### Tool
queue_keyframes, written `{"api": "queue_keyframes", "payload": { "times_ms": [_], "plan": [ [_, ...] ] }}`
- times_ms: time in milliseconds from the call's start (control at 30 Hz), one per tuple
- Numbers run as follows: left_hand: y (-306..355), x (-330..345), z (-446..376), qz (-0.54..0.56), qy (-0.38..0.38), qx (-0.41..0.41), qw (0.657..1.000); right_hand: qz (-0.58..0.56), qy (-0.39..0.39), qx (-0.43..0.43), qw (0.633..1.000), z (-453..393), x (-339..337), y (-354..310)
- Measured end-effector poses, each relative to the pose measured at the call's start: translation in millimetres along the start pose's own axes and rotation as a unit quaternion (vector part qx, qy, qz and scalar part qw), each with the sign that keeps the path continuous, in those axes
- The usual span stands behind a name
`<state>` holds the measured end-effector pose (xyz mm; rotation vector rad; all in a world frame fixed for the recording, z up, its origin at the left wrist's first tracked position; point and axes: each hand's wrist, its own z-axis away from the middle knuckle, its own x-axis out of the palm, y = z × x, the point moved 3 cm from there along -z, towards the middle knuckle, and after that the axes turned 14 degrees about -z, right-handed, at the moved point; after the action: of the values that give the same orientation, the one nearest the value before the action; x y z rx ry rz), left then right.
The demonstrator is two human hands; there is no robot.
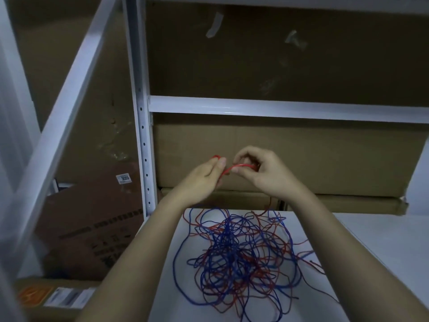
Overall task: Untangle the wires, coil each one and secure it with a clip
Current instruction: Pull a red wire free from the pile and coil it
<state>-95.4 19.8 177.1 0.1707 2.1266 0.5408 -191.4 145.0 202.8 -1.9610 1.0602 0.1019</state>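
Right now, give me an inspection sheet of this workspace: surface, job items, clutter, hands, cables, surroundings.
Surface: white table, dimly lit.
Job's things: tangle of red and blue wires on the table, unsorted; no clip seen.
Clutter: nothing seen on the table.
Hands: left hand and right hand are raised above the table, each with a grip on a red wire strand stretched between them.
Cables: the held strand seems to trail down toward the tangle.
Surroundings: white metal shelving, cardboard boxes behind and left.
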Motion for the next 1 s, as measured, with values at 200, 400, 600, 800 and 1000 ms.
{"api": "queue_keyframes", "payload": {
  "times_ms": [200,400,600,800,1000],
  "plan": [
    [1,6,13,0.347,-0.155,0.001,0.925,-0.177,0.040,0.028,0.983,-6,6,20],
    [-5,1,10,0.558,-0.061,-0.014,0.828,-0.267,0.017,0.129,0.955,14,34,58],
    [-8,6,1,0.540,0.090,-0.072,0.834,-0.151,-0.067,0.160,0.973,28,70,76],
    [-25,22,4,0.155,0.106,-0.123,0.974,-0.003,-0.165,0.159,0.973,51,76,74],
    [-35,29,2,0.086,0.011,-0.153,0.984,-0.080,-0.019,0.133,0.988,36,43,63]
  ]
}}
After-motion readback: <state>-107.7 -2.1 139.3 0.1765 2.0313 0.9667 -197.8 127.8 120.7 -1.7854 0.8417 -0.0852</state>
